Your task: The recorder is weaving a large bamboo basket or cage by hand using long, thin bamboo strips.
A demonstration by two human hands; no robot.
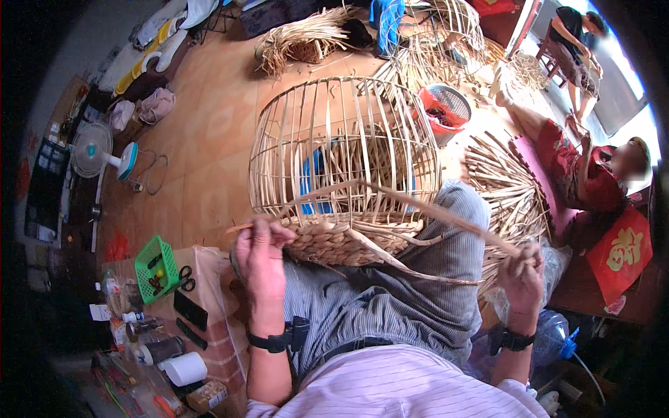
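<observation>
One large, round, open-work basket frame of pale tan stakes (327, 244) rests at the person's lap, its single braided band nearest the body and its bare stakes spreading away; the stakes overlap too much for a sure count. Two hands attend it. The right hand (524, 272), to the right of the basket frame, is closed on one end of one long, flat, brown plant-fibre strip (446, 214), which runs up to a bend in front of the stakes. The left hand (263, 245) is at the left end of the braided band, fingers curled and narrow; whether they pinch a strip cannot be told. Two black wristbands (279, 340) are worn, one per wrist. Left of the basket frame are one green plastic openwork tray (148, 279), one pair of black-handled scissors (186, 279) just beside it, one black flat rectangular device (190, 309) and, farther off, one white round-headed fan (94, 145). To its right lies one spread heap of dry tan strips (498, 181); beyond it, one thick straw-coloured bundle (303, 35) and one grey perforated bin with red inside (454, 104). Two other people sit to its right, one in a black top (566, 26), one in red clothing (601, 182).
</observation>
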